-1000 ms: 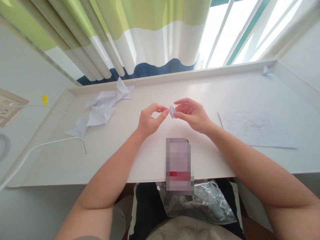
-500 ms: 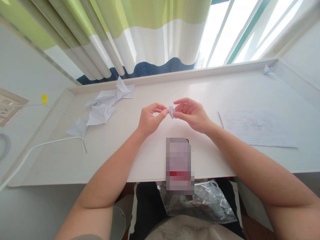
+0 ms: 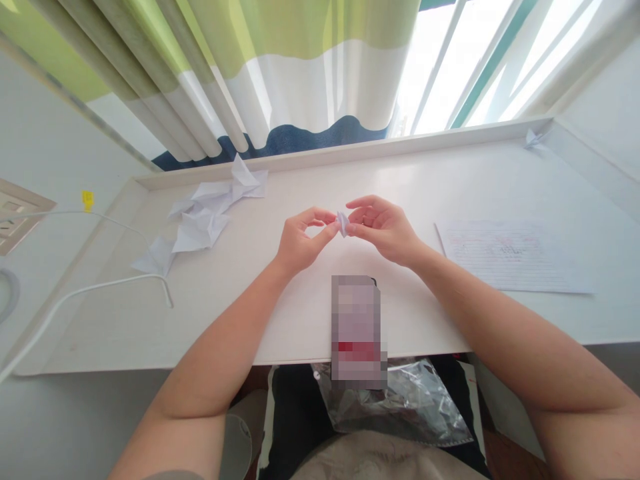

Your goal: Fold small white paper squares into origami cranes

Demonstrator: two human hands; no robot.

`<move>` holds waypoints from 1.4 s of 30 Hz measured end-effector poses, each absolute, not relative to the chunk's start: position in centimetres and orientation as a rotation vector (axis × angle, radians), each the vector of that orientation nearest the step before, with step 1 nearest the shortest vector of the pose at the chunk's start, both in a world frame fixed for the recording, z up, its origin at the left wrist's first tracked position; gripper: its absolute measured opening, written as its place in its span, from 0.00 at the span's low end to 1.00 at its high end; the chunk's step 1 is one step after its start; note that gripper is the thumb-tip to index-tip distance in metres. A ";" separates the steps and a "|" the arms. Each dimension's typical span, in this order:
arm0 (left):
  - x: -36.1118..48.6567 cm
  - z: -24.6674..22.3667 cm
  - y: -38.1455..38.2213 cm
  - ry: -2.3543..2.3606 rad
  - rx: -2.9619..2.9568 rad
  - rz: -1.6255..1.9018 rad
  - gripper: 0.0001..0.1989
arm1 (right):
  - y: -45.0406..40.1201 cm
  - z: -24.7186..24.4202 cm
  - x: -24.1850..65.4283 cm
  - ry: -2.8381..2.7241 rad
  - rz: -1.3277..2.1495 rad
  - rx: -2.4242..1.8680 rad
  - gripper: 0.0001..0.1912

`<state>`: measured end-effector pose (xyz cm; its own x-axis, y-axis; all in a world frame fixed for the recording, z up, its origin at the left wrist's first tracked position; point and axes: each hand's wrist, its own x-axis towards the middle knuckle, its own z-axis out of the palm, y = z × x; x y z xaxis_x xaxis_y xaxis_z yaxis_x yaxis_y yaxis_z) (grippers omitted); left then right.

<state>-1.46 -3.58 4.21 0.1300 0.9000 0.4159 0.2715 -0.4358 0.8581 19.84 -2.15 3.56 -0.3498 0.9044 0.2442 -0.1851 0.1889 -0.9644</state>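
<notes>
A small folded white paper (image 3: 343, 224) is held above the white desk (image 3: 300, 313), between my two hands. My left hand (image 3: 307, 237) pinches its left side with thumb and forefinger. From the right, my right hand (image 3: 383, 230) grips the other side between its thumb and curled fingers. Below my hands a blurred-out, phone-shaped object (image 3: 356, 320) reaches over the desk's front edge. Several creased white papers (image 3: 203, 227) lie in a loose group at the left of the desk.
Lined sheets (image 3: 505, 257) lie at the right, and a small folded paper (image 3: 535, 139) sits in the far right corner. A white cable (image 3: 100, 287) crosses the left side. On my lap rests a clear plastic bag (image 3: 420, 407). A curtain (image 3: 310, 73) hangs behind the desk.
My left thumb and fingers have shifted very slightly at the small folded paper. My right hand keeps its grip, and the view has moved a little.
</notes>
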 end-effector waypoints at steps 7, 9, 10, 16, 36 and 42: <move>-1.7 4.2 -3.4 1.121 1.777 1.324 0.06 | -2.2 3.6 20.0 -1.473 1.368 -0.738 0.25; -1.7 4.2 -3.4 1.146 1.763 1.317 0.06 | -2.2 3.6 20.0 -1.474 1.366 -0.739 0.25; -1.7 4.2 -3.5 1.153 1.757 1.310 0.07 | -2.2 3.6 20.0 -1.474 1.363 -0.741 0.25; -1.7 4.5 -3.6 1.160 1.730 1.282 0.08 | -2.2 3.6 20.0 -1.478 1.367 -0.756 0.25; -1.6 5.2 -3.9 1.213 1.863 1.319 0.05 | -2.1 3.5 20.0 -1.484 1.365 -0.751 0.25; -1.5 5.0 -3.6 1.196 1.709 1.293 0.05 | -2.2 3.7 19.9 -1.484 1.367 -0.758 0.25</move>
